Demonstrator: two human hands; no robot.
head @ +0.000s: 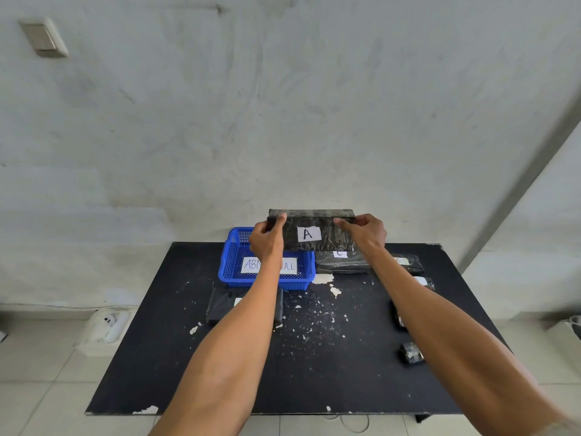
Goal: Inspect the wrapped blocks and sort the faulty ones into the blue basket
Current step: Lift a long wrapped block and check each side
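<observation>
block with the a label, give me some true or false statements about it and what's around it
1. Both hands, left hand and right hand, hold the A block. True.
2. The A block lies in the blue basket. False: it is held up in the air.
3. The blue basket carries a paper label. True.
4. The table is white. False: it is black with chipped spots.
5. A block marked C lies right of the basket. True.
</observation>
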